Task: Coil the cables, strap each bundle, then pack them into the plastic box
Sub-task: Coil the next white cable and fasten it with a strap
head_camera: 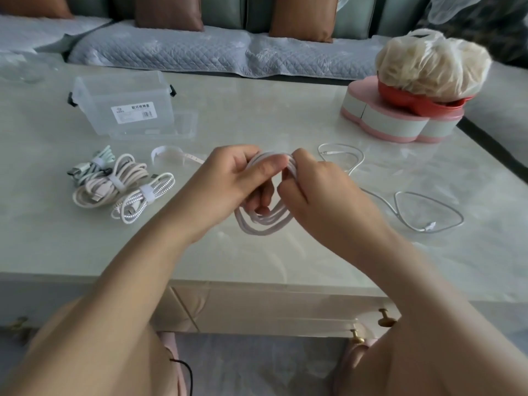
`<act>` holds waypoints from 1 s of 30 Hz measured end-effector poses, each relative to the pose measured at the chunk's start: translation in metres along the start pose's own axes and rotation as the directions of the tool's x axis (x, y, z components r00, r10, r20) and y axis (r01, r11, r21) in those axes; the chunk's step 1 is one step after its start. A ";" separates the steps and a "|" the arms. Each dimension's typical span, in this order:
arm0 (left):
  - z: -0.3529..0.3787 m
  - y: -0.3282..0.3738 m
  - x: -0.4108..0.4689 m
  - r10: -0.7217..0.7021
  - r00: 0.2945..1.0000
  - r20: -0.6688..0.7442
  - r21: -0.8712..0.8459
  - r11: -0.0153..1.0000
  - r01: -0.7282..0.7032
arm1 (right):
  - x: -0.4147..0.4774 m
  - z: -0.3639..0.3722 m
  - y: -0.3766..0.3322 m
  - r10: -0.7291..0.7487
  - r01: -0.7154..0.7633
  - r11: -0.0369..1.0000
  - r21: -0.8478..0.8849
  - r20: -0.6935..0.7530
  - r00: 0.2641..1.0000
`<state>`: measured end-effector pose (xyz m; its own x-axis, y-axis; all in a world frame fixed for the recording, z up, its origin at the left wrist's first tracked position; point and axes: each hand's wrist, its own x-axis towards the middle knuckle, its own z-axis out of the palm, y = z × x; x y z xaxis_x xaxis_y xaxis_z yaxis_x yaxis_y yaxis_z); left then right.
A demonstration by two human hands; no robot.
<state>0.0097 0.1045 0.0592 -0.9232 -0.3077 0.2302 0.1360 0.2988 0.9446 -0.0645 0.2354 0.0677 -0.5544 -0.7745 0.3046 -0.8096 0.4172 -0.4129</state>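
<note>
Pink coil (263, 224) gripped by left hand (228, 181) and right hand (317, 187); strapped bundles (114, 184) left, box (128, 107) behind.

Coil (258, 227) upper part hidden; box label (134, 113) illegible.

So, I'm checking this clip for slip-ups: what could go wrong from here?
1. The coil shows no strap and is gripped only near its top by the left hand and right hand. Freeing one hand to fetch the loose strap may let the hanging loops spring apart.
2. The uncoiled white cable lies close to the right forearm and could get dragged.
</note>
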 end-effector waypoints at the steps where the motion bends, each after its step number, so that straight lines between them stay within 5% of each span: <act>1: 0.000 -0.002 0.000 0.050 0.998 -0.030 0.135 0.990 -0.045 | 0.000 0.002 0.000 0.030 -0.030 0.999 -0.015 0.004 1.000; 5: 0.004 -0.010 -0.003 0.160 0.980 -0.122 0.685 0.728 -0.034 | 0.004 0.006 0.005 0.163 -0.163 0.986 -0.017 -0.030 0.986; 9: 0.018 -0.009 -0.009 0.031 0.999 -0.027 0.569 0.823 -0.010 | 0.006 0.008 0.010 0.278 -0.276 0.961 0.032 -0.106 0.955; 14: 0.026 -0.009 -0.009 -0.004 0.991 -0.132 0.632 0.770 0.087 | 0.006 0.019 0.005 0.359 -0.345 0.925 0.158 -0.072 0.931; 19: 0.028 -0.010 -0.007 0.066 0.981 -0.183 0.671 0.737 0.075 | 0.003 0.018 0.001 0.334 -0.313 0.914 0.256 -0.042 0.942; 30: 0.037 -0.020 -0.001 -0.051 0.990 -0.134 0.341 0.935 0.094 | -0.004 0.005 0.017 0.202 -0.237 0.875 0.422 0.126 0.971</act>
<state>-0.0057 0.1321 0.0316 -0.8726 -0.4404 0.2111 -0.0821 0.5584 0.8255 -0.0748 0.2431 0.0550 -0.6781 -0.7275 0.1044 -0.4956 0.3478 -0.7959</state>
